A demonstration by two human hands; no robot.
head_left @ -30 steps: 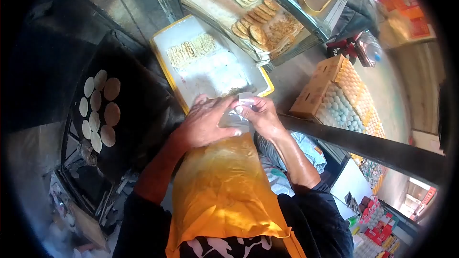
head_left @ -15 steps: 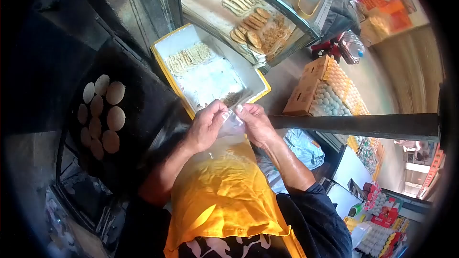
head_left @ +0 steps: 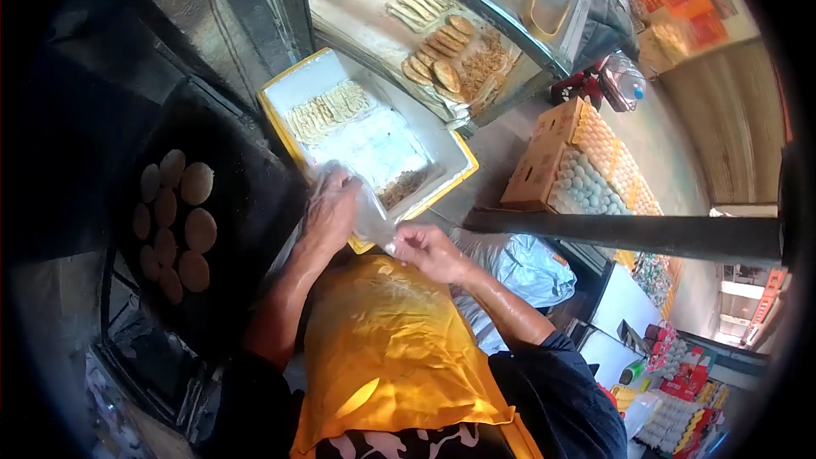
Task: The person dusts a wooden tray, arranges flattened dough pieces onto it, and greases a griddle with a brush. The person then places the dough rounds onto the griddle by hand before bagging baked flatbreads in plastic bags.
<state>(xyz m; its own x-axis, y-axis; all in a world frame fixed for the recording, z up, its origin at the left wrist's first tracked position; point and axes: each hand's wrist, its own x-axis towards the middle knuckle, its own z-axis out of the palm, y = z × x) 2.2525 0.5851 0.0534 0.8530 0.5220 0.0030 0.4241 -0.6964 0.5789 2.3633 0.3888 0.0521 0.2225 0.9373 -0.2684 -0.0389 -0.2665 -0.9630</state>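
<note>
A clear plastic bag [head_left: 371, 214] stretches between my hands, over the near edge of the foam box. My left hand [head_left: 330, 211] grips its upper left end, and the fingertips are partly hidden behind the film. With thumb and fingers pinched, my right hand [head_left: 427, 252] holds the lower right end. Beyond them lies the white foam box [head_left: 280, 89] with a yellow rim. Pale strips of dough [head_left: 331, 112] are laid in rows at its far left, and brown crumbs [head_left: 401, 187] are heaped in its near right corner.
To the left, several round flatbreads [head_left: 197, 229] rest on a dark griddle [head_left: 246, 204]. A glass case [head_left: 357, 0] behind the box holds browned pastries [head_left: 446, 76]. At right are a carton of eggs [head_left: 544, 149], a black bar [head_left: 629, 227] and a grey-blue bag [head_left: 535, 268].
My hands have moved apart: the left went up and left, the right down. The bag, bunched between my fingertips before, is now pulled out long. The view has shifted slightly.
</note>
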